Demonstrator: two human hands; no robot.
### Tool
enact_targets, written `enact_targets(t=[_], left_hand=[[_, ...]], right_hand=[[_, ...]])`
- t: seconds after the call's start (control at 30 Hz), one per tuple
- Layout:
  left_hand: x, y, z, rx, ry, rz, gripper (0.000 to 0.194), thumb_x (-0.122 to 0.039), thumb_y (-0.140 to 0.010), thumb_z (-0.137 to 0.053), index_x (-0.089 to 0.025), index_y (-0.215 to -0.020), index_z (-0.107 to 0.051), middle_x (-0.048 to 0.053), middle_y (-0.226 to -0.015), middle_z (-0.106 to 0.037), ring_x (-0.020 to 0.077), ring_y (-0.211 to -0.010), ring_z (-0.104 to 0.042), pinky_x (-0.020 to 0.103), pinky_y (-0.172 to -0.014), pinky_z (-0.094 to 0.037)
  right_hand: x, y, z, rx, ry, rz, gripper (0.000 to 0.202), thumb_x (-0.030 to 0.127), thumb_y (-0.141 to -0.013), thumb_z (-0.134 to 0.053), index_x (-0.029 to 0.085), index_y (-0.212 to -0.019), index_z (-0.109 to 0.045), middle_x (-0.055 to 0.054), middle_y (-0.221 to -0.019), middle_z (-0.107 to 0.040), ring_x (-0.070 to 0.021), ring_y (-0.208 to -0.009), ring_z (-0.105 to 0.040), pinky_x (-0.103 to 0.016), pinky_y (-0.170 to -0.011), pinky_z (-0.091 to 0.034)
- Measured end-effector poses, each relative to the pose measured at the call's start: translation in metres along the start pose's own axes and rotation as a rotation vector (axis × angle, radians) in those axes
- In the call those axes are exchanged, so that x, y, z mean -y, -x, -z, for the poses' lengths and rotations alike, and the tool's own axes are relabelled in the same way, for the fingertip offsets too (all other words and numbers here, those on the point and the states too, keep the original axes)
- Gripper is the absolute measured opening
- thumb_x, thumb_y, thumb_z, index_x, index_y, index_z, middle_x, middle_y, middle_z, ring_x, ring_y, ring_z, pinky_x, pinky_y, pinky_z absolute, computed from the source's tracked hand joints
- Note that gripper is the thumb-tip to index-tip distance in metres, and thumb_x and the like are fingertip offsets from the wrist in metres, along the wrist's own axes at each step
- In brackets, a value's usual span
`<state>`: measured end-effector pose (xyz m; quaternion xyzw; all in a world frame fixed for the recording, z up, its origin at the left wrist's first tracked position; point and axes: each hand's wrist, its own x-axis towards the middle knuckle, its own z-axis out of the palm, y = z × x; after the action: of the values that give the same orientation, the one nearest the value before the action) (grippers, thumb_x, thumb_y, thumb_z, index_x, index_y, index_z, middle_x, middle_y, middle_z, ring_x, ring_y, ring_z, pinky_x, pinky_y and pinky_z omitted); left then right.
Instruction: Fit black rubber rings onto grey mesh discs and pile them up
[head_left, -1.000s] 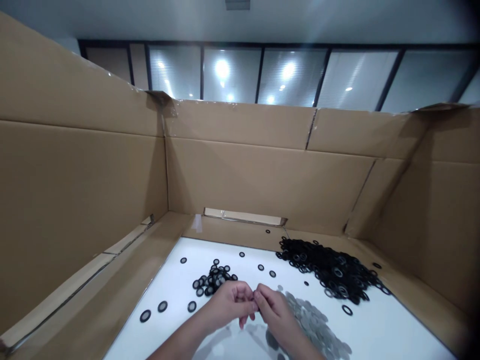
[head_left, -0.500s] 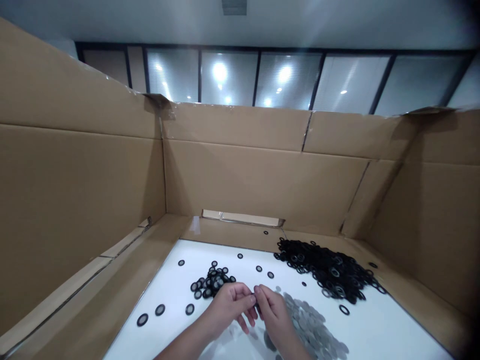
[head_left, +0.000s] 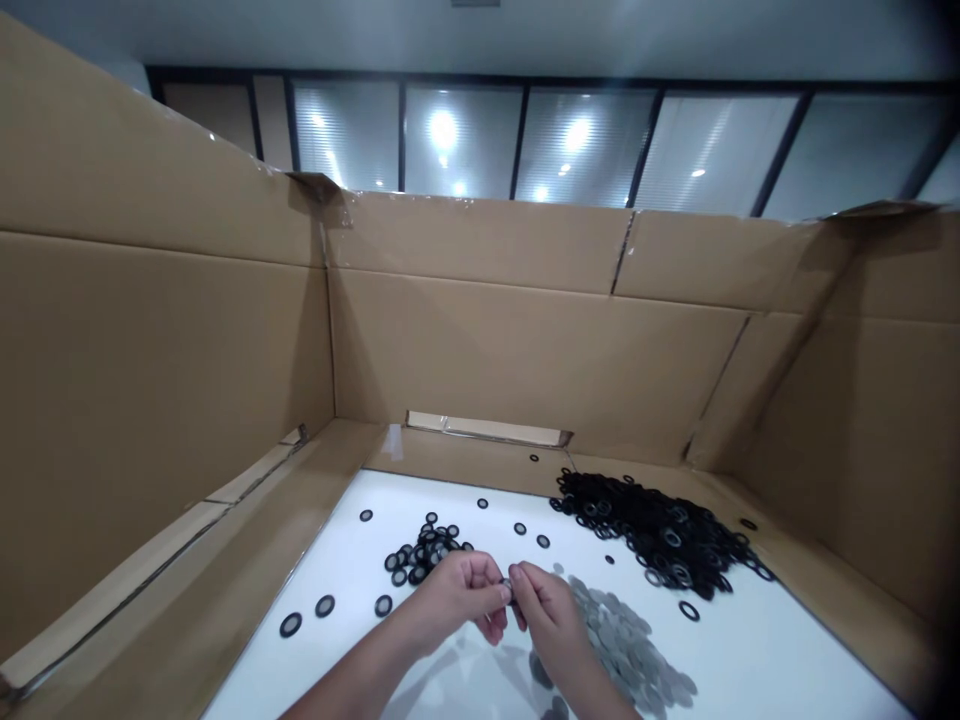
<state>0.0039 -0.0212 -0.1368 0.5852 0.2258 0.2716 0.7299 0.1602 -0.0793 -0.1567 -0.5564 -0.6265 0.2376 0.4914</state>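
Note:
My left hand and my right hand meet over the white board, fingertips pinched together. Between them is a small black ring, mostly covered by the fingers; whether a disc sits in it I cannot tell. Just behind my left hand lies a heap of black rings with grey centres. Beside and partly under my right forearm spreads a pile of thin grey discs. A large heap of black rings rises farther back on the right.
Tall cardboard walls enclose the board at the left, back and right. Single rings with grey centres, such as one ring at the left, lie scattered on the board. A loose black ring lies in front of the large heap.
Both hands stay together at the black ring, with small shifts of the fingers; the left fingers are more curled now. The whole view has tilted slightly downward.

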Motion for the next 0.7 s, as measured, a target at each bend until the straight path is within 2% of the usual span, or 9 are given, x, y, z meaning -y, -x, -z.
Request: enact_targets(t=[0.13, 0.3, 0.57, 0.7], left_hand=[[0.001, 0.002, 0.001, 0.059, 0.05, -0.033, 0.032, -0.04, -0.076, -0.075, -0.012, -0.077, -0.059, 0.006, -0.063, -0.068, 0.0163, -0.059, -0.065, 0.027, -0.057, -0.052], [0.0, 0.004, 0.001, 0.12, 0.121, -0.052, 0.031, -0.039, -0.08, -0.072, -0.011, -0.08, -0.059, 0.009, -0.07, -0.068, 0.0176, -0.064, -0.067, 0.028, -0.059, -0.051], [-0.005, 0.005, -0.001, 0.106, 0.089, -0.008, 0.03, -0.038, -0.079, -0.072, -0.013, -0.077, -0.056, 0.004, -0.064, -0.062, 0.0195, -0.07, -0.067, 0.028, -0.059, -0.054], [-0.005, 0.004, 0.003, 0.099, 0.052, 0.017, 0.03, -0.038, -0.076, -0.073, -0.014, -0.076, -0.056, 0.001, -0.059, -0.059, 0.0157, -0.062, -0.062, 0.029, -0.058, -0.055]], right_hand=[[-0.004, 0.004, -0.006, 0.052, -0.175, -0.034, 0.05, 0.055, -0.098, -0.037, 0.021, -0.061, -0.044, 0.003, -0.052, -0.047, -0.0123, -0.05, -0.044, -0.025, -0.051, -0.033], [-0.007, 0.008, -0.017, 0.004, -0.387, -0.134, 0.049, 0.062, -0.094, -0.041, 0.022, -0.067, -0.045, 0.004, -0.054, -0.043, -0.0118, -0.049, -0.04, -0.025, -0.048, -0.033], [-0.011, 0.009, -0.018, -0.061, -0.357, -0.062, 0.045, 0.052, -0.098, -0.043, 0.021, -0.065, -0.044, 0.004, -0.057, -0.042, -0.0121, -0.053, -0.04, -0.025, -0.052, -0.034], [-0.011, 0.01, -0.016, -0.047, -0.308, -0.034, 0.045, 0.05, -0.099, -0.039, 0.021, -0.065, -0.043, 0.005, -0.057, -0.04, -0.0123, -0.053, -0.039, -0.025, -0.053, -0.033]])
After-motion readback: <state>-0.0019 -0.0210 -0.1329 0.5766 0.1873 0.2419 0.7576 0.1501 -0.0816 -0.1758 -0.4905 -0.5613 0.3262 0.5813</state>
